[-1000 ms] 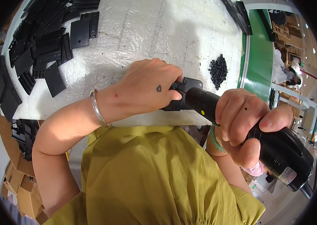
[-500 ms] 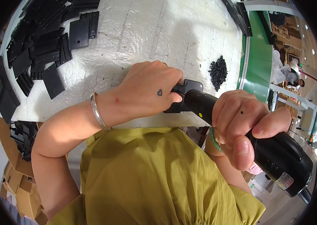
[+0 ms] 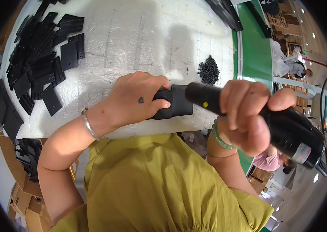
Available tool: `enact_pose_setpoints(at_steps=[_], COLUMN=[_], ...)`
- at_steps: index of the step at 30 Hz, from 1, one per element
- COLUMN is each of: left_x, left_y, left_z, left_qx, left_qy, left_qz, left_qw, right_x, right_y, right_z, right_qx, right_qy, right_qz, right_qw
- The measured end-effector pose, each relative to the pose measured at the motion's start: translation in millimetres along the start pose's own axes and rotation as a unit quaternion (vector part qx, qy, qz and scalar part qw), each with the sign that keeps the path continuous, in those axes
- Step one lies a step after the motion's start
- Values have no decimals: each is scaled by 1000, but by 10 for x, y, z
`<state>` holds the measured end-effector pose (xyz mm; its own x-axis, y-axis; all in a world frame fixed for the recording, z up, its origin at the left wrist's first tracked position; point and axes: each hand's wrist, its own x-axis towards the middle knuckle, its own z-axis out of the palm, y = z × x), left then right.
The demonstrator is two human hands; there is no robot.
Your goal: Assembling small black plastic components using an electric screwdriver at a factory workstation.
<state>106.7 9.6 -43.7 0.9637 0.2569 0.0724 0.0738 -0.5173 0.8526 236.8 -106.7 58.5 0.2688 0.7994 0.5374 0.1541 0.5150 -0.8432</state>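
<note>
My left hand (image 3: 130,96) is closed on a black plastic part near the table's front edge, thumb on the near side and fingers wrapped over the far side. A flat black panel (image 3: 183,101) extends to the right from under that grip. In my right hand (image 3: 246,110) is a black electric screwdriver (image 3: 295,133), fingers wrapped round its body. Its nose (image 3: 198,92) points left and overlaps the panel's right edge in view. The bit is hidden, and I see no contact with the panel.
A small heap of black screws (image 3: 209,69) lies beyond the panel. Many black plates (image 3: 43,65) are piled at the left of the white-covered table (image 3: 121,42). Cardboard boxes (image 3: 20,201) stand lower left. A green surface (image 3: 254,50) runs along the right, with people farther off.
The screwdriver's nose has come away from the black part, leaving more of the flat panel showing. My left hand still grips the part. The whole view has shifted somewhat.
</note>
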Motion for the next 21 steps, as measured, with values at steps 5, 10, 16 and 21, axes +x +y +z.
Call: enact_pose_setpoints(at_steps=[5, 10, 16, 21], left_x=[-68, 41, 348, 522], left_y=[27, 183, 140, 157], left_z=[-89, -199, -87, 52], left_qx=[20, 100, 142, 99], left_qy=[-19, -9, 99, 124], left_qz=[-7, -26, 108, 196], left_qw=[1000, 995, 979, 968], right_x=[26, -35, -62, -78], right_y=[291, 417, 313, -17], right_z=[-299, -436, -406, -390], right_qx=[-14, -31, -19, 52], right_qy=[150, 195, 185, 105], right_qz=[-39, -13, -23, -52], right_qw=[988, 980, 982, 992])
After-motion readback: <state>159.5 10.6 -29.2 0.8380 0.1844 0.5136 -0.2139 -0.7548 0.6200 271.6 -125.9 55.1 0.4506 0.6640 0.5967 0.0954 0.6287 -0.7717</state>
